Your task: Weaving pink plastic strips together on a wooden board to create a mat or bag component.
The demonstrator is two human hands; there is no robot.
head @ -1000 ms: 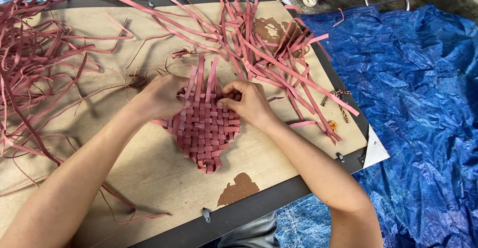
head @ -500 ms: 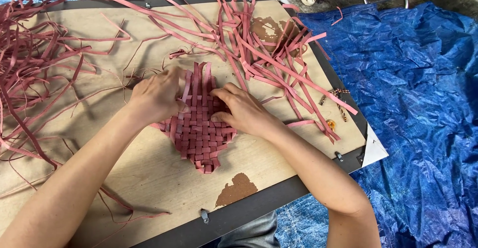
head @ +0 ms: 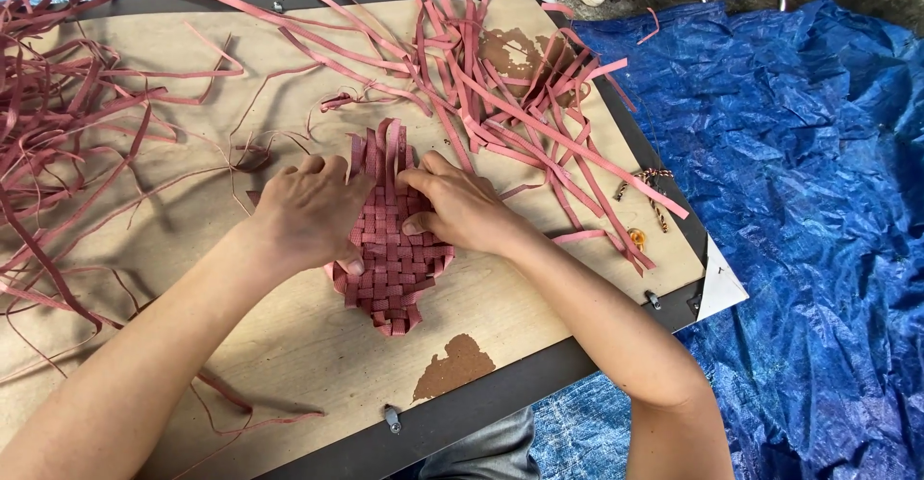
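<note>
A small woven piece of reddish-pink strips [head: 393, 266] lies on a wooden board [head: 289, 345], its loose strip ends [head: 385, 145] pointing away from me. My left hand [head: 310, 212] presses on its left side, fingers curled over the weave and thumb on its lower left edge. My right hand [head: 464, 208] rests on its right side, with fingertips pinching strips near the top middle. Both hands touch the weave and partly hide it.
Piles of loose reddish-pink strips lie at the left [head: 67, 143] and at the top right [head: 520, 95] of the board. A blue tarp [head: 818, 210] covers the ground to the right. The board's dark frame [head: 539, 384] runs along the near edge.
Both hands have shifted slightly along the top of the weave, and the woven piece sits a little lower and turned under them. The view has moved a bit.
</note>
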